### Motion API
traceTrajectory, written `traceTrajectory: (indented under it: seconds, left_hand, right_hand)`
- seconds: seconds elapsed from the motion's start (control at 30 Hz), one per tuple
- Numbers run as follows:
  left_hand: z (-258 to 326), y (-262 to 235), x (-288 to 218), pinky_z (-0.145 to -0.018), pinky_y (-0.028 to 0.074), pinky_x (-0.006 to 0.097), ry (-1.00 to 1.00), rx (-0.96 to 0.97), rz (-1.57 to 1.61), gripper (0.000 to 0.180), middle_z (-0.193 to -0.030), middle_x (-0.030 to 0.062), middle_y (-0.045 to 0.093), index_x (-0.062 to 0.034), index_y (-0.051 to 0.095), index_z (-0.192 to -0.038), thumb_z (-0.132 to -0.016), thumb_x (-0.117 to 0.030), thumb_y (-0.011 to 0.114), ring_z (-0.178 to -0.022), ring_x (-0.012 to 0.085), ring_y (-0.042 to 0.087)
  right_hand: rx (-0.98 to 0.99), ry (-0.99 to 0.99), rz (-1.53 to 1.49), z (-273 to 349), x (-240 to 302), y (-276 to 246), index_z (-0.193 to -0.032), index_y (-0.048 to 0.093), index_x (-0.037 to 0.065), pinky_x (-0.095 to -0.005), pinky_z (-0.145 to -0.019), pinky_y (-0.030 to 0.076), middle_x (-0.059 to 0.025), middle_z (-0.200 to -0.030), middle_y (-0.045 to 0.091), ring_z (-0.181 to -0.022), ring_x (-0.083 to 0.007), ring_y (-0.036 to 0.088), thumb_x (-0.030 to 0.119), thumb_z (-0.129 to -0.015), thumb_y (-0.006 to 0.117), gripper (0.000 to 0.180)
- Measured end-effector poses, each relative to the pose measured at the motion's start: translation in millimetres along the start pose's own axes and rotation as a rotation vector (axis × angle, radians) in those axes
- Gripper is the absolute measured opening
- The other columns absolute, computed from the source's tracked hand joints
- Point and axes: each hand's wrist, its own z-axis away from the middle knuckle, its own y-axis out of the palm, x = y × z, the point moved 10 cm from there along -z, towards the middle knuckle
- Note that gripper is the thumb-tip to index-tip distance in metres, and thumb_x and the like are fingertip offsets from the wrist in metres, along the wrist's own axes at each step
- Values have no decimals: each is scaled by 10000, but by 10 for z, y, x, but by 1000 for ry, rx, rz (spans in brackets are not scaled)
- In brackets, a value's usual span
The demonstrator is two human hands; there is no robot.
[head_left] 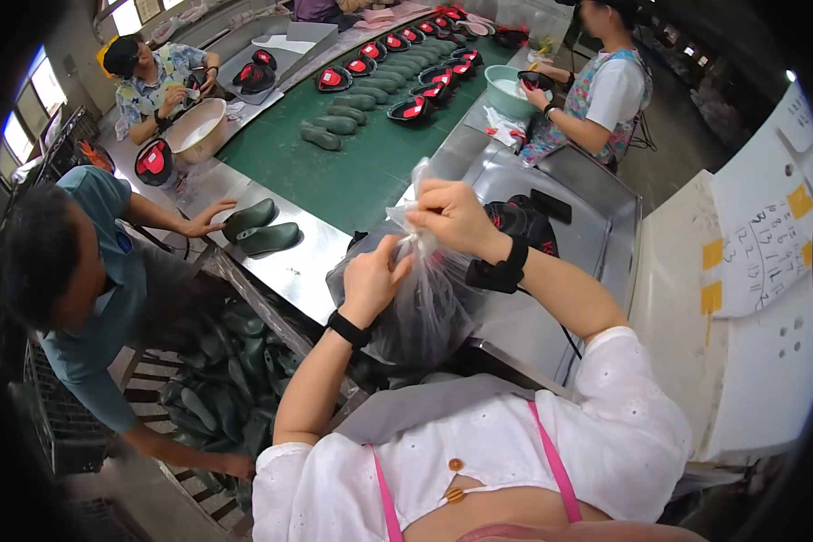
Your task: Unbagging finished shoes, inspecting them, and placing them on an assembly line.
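My two hands are together at the neck of a clear plastic bag (429,307) that rests on the steel worktop (596,203) in front of me. My right hand (452,215) pinches the gathered top of the bag from above. Just below it, my left hand (372,275) grips the bag's twisted neck. Dark contents show dimly through the plastic. Both wrists wear black bands. A black and red shoe part (522,221) lies behind the bag.
A green conveyor belt (361,167) carries rows of dark green shoe lasts (334,122) and black-red shoe uppers (411,108). A person at left (90,271) reaches for two lasts (260,228) over a bin of lasts (221,379). Two other workers sit farther along, with basins (506,86).
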Motion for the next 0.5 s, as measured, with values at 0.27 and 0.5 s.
traceTrajectory:
  seconds: [0.27,0.5]
  left_hand:
    - [-94,22,-16,-442,394,443,98,2,-228,150,-537,127,534,-113,482,-770,-832,-237,540,-511,342,544]
    - [-18,106,-11,-430,401,418,106,28,-290,112,-558,101,545,-136,527,-812,-799,-239,570,-497,308,546]
  right_hand:
    - [-392,200,-252,174,-396,-746,-589,548,-23,-261,-466,274,-9,-557,434,-504,-112,382,43,-725,638,176]
    - [-169,715,-1609,334,-999,-157,-791,542,10,-236,-479,341,-18,-663,493,-511,-100,417,29,-837,550,50]
